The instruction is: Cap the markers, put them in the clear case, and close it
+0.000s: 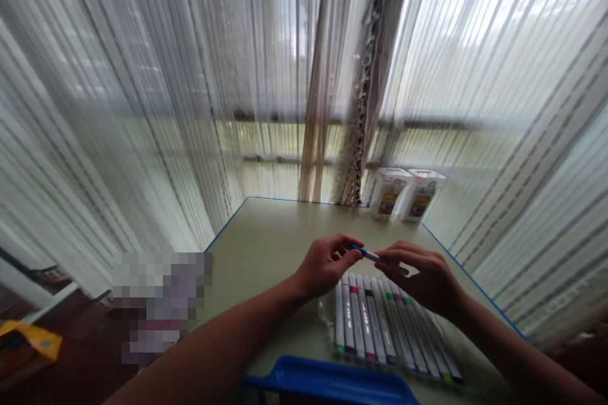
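Above the table, my left hand (331, 261) pinches the blue end of a slim white marker (371, 256). My right hand (420, 271) grips the other end between thumb and fingers, so both hands hold the marker between them. Whether the blue part is a cap or the marker's end I cannot make out. Just below the hands lies a row of several light grey markers (368, 329) with coloured ends, side by side in clear packaging. My right hand hides the upper ends of some of them.
A pale green table (266, 228) with a blue edge spans the middle. Two clear boxes (389, 195) with labels stand at its far right corner. At the near edge is a blue tray (332, 380). Striped sheer curtains (166, 76) hang behind. Something yellow (35, 338) lies at lower left.
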`<move>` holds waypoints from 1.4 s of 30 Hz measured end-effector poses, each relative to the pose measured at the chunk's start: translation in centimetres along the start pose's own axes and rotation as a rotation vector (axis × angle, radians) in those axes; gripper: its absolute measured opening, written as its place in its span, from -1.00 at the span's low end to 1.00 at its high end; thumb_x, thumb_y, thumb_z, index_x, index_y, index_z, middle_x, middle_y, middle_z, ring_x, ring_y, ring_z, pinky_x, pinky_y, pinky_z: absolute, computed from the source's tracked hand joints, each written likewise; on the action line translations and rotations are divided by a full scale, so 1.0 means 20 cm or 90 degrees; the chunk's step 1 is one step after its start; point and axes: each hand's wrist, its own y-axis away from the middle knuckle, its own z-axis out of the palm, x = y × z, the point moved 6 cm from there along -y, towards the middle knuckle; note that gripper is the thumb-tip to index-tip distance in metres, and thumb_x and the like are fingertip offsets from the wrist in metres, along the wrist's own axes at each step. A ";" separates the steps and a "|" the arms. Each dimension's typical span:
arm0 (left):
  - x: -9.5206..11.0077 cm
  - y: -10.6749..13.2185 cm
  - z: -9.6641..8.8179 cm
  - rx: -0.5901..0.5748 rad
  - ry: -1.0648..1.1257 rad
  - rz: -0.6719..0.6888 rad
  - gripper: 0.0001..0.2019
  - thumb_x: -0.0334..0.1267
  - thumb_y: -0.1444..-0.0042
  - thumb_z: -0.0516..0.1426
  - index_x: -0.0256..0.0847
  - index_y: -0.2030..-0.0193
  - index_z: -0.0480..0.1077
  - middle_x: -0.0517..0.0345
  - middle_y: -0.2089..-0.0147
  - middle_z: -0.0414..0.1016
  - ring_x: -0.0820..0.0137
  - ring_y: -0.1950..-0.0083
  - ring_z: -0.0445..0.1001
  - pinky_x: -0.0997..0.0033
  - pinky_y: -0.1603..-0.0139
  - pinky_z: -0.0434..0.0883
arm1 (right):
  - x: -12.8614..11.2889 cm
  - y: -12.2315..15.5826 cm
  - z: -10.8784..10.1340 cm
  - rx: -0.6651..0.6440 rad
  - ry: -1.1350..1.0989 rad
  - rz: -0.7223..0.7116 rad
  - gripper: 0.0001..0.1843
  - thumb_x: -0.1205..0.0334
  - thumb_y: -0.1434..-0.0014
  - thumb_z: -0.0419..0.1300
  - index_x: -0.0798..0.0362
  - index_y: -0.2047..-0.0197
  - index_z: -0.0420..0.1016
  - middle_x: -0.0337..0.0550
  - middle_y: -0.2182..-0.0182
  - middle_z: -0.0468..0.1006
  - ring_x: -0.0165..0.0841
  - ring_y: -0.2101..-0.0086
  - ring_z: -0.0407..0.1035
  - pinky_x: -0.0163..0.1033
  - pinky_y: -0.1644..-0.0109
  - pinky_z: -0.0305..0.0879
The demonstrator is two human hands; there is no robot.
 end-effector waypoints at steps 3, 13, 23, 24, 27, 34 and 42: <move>-0.01 -0.01 0.00 -0.006 0.035 0.005 -0.64 -0.10 -0.12 0.18 -0.37 0.08 0.48 -0.06 0.26 0.52 0.46 0.38 0.36 0.47 0.39 0.30 | -0.03 0.01 0.00 -0.015 0.029 -0.030 -0.88 0.31 -0.18 0.21 0.08 0.19 0.54 -0.08 0.42 0.55 -0.33 0.44 0.41 -0.23 0.37 0.34; -0.06 -0.04 -0.01 -0.008 0.155 -0.006 -0.61 -0.06 -0.17 0.10 -0.42 0.12 0.47 -0.01 0.37 0.51 0.56 0.55 0.25 0.50 0.53 0.24 | -0.06 0.11 -0.03 -0.035 0.072 -0.002 -0.68 0.29 -0.22 0.15 0.10 -0.05 0.45 -0.26 0.51 0.45 -0.47 0.56 0.29 -0.35 0.44 0.27; -0.05 -0.05 -0.07 0.022 0.075 -0.031 -0.70 -0.15 -0.17 0.10 -0.40 0.26 0.49 0.06 0.44 0.48 0.51 0.53 0.29 0.49 0.51 0.24 | 0.06 0.19 -0.28 0.062 0.067 0.283 -0.53 0.27 -0.13 0.10 0.23 -0.10 0.44 -0.35 0.63 0.37 -0.48 0.64 0.23 -0.36 0.46 0.20; -0.05 -0.05 -0.07 0.020 0.065 -0.032 -0.71 -0.15 -0.17 0.10 -0.40 0.26 0.49 0.07 0.44 0.48 0.51 0.53 0.29 0.49 0.51 0.25 | 0.08 0.21 -0.30 0.069 0.056 0.310 -0.53 0.26 -0.13 0.10 0.23 -0.09 0.45 -0.36 0.64 0.36 -0.48 0.64 0.23 -0.36 0.47 0.20; -0.05 -0.05 -0.07 0.020 0.033 -0.035 -0.72 -0.16 -0.16 0.11 -0.39 0.27 0.49 0.08 0.44 0.47 0.50 0.52 0.29 0.48 0.49 0.26 | 0.12 0.29 -0.32 0.056 0.040 0.366 -0.53 0.26 -0.12 0.10 0.24 -0.08 0.47 -0.37 0.67 0.33 -0.48 0.64 0.23 -0.36 0.46 0.19; -0.03 -0.05 -0.07 0.010 -0.026 -0.042 -0.72 -0.16 -0.17 0.10 -0.38 0.31 0.49 0.10 0.46 0.48 0.51 0.52 0.28 0.48 0.48 0.26 | 0.08 0.43 -0.21 -0.073 0.080 0.403 -0.53 0.31 -0.09 0.09 0.22 -0.07 0.49 -0.34 0.67 0.37 -0.46 0.63 0.24 -0.35 0.45 0.14; -0.04 -0.05 -0.06 0.007 -0.028 -0.045 -0.71 -0.16 -0.18 0.08 -0.38 0.28 0.49 0.09 0.44 0.49 0.51 0.54 0.28 0.49 0.51 0.25 | 0.08 0.43 -0.11 -0.178 0.203 0.434 -0.52 0.27 -0.12 0.05 0.24 -0.08 0.48 -0.19 0.59 0.53 -0.37 0.58 0.33 -0.30 0.40 0.17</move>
